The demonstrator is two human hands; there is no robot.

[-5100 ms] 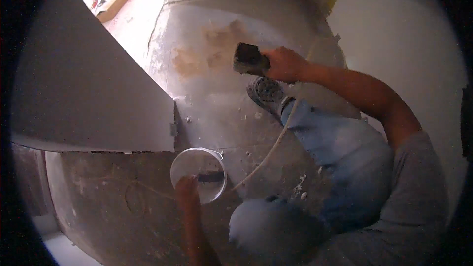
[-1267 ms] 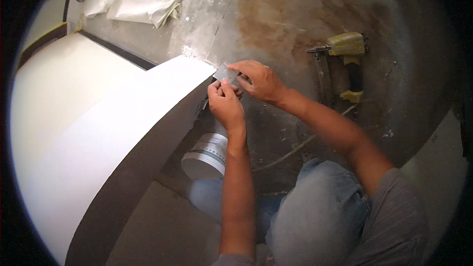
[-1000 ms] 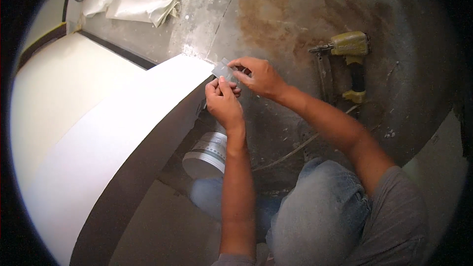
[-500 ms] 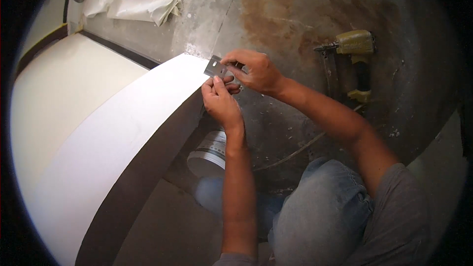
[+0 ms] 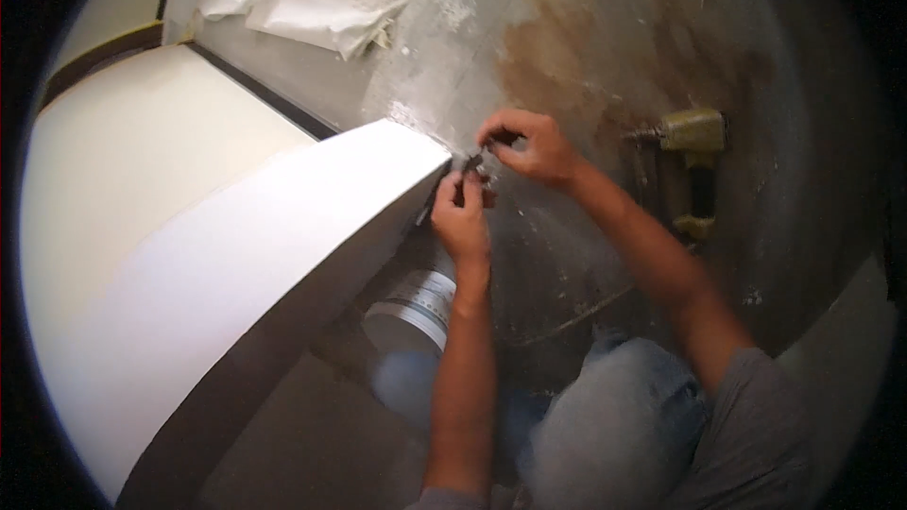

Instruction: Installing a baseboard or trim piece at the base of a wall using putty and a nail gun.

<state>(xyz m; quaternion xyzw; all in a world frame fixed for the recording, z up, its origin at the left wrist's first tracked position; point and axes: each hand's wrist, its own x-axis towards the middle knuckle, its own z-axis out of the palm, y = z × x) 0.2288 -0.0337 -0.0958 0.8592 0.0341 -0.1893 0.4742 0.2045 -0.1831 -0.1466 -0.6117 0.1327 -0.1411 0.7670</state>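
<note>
One metal bracket (blurred) sits pinched in my left hand; whether my right hand grips anything, I can't tell.

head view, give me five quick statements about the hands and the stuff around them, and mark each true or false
1. The left hand holds a small dark piece near the corner of the white board. True.
2. The yellow nail gun is gripped by the right hand. False: it lies on the floor, to the right of that hand.
3. A crumpled white sheet lies beyond the board. True.
4. The large stain is blue. False: it is brown.
5. The white bucket shows left of the left forearm. True.
</note>
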